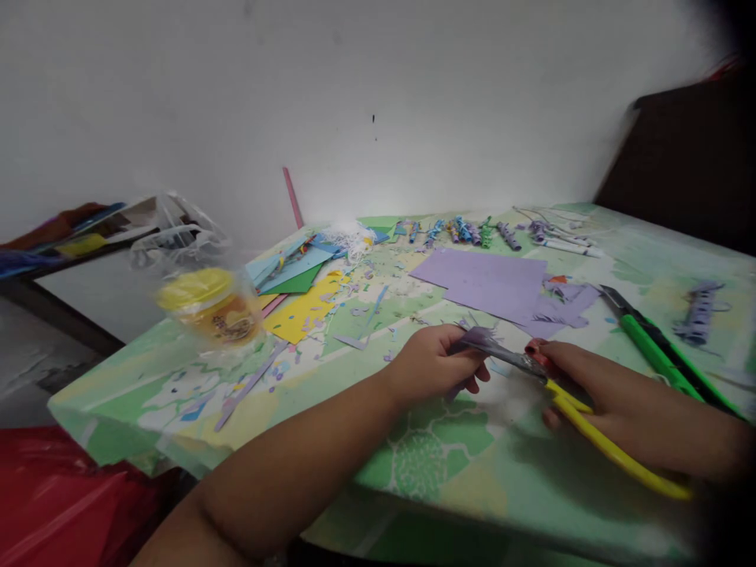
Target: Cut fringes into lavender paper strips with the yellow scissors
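pictured beneath a pale wall (pixel 472 94): a table (pixel 549 504) under a green, white and yellow patterned cloth. flanked at far right by a dark panel (pixel 691 150). laid flat across the middle, purple sheets (pixel 490 279); stacked toward the left, yellow (pixel 304 311), green and blue sheets. standing at the left side, blurred, a yellow-lidded tub (pixel 213 315), with clear plastic behind. wrapped around yellow-handled scissors (pixel 561 396) at front right, the right hand (pixel 626 402), fingers bent in; exact finger placement in the handles too hidden to tell. set opposite, the left hand (pixel 440 362), thumb and fingers narrowed to a pinch. lying just beyond the right hand, a green cutter (pixel 667 358). lined up near the wall, small curled paper rolls (pixel 464 230). gripped in the left fingertips, right by the scissor blades, a piece of fringed purple paper (pixel 481 337). strewn at left, a thin purple strip (pixel 251 387) and tiny scraps.
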`<move>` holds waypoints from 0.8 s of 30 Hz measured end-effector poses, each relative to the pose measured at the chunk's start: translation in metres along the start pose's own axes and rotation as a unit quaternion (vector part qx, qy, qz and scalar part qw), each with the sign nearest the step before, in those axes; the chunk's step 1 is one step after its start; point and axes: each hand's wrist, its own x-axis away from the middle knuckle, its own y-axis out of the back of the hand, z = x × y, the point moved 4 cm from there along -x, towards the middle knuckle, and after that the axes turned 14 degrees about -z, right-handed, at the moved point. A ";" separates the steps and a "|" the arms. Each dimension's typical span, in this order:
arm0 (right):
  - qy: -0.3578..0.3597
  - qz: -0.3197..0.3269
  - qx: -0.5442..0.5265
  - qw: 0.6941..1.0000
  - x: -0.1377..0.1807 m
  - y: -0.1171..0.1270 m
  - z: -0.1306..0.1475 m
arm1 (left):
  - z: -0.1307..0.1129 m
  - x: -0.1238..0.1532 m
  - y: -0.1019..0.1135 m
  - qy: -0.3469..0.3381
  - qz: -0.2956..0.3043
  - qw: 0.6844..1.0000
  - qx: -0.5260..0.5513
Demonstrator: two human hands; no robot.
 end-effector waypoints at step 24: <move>-0.006 0.020 0.036 0.999 0.002 -0.004 0.005 | -0.002 0.002 0.002 -0.019 0.017 0.997 -0.066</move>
